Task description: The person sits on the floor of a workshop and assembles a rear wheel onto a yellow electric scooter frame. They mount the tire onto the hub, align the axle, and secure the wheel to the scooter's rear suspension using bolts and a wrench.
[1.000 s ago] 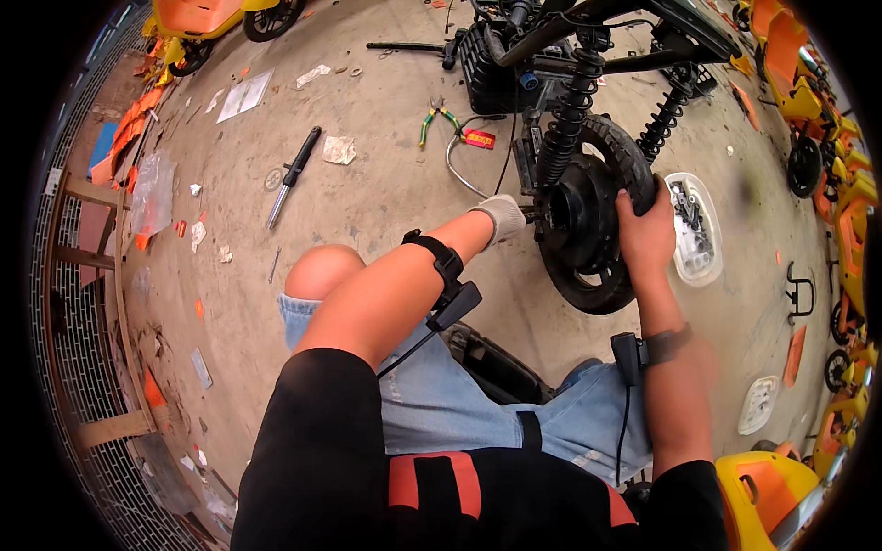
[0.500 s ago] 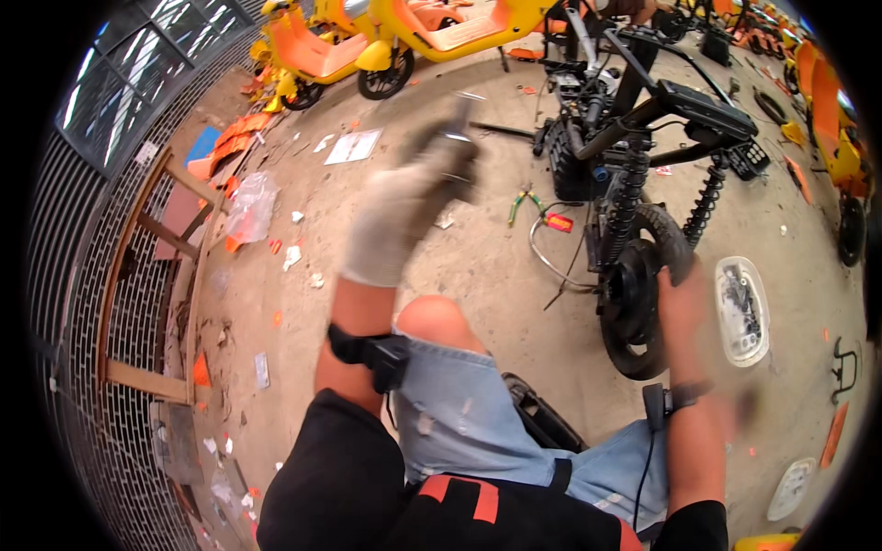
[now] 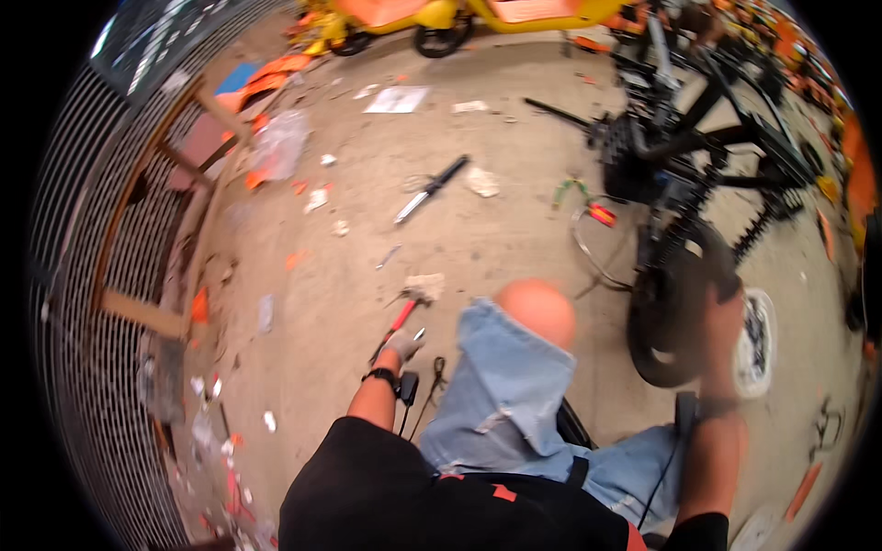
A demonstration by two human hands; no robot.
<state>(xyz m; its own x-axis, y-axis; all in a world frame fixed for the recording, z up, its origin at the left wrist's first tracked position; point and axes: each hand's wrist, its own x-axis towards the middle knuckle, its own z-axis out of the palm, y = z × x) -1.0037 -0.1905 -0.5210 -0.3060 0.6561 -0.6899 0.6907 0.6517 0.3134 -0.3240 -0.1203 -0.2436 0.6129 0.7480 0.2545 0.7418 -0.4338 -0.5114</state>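
My left hand (image 3: 401,346), in a light work glove, is low over the floor at left. Its fingers are closed, and a short shiny metal end (image 3: 420,334) sticks out of them; the rest is hidden. Right beside it lies a red-handled tool (image 3: 402,315) that looks like a hammer. My right hand (image 3: 724,294) is blurred at the near side of the black wheel (image 3: 657,335) of a stripped scooter frame (image 3: 680,142). Its fingers are smeared, so their grip does not show.
A silver-and-black rod (image 3: 432,190) lies on the floor ahead, and pliers (image 3: 571,191) with green handles are left of the frame. A white tray (image 3: 755,344) of small parts stands right of the wheel. Yellow scooters (image 3: 542,14) line the back; a wooden frame (image 3: 142,312) leans at left.
My left hand has come down from in front of me to the floor at left, beside the red-handled tool. My right hand stays by the wheel. The view has swung left.
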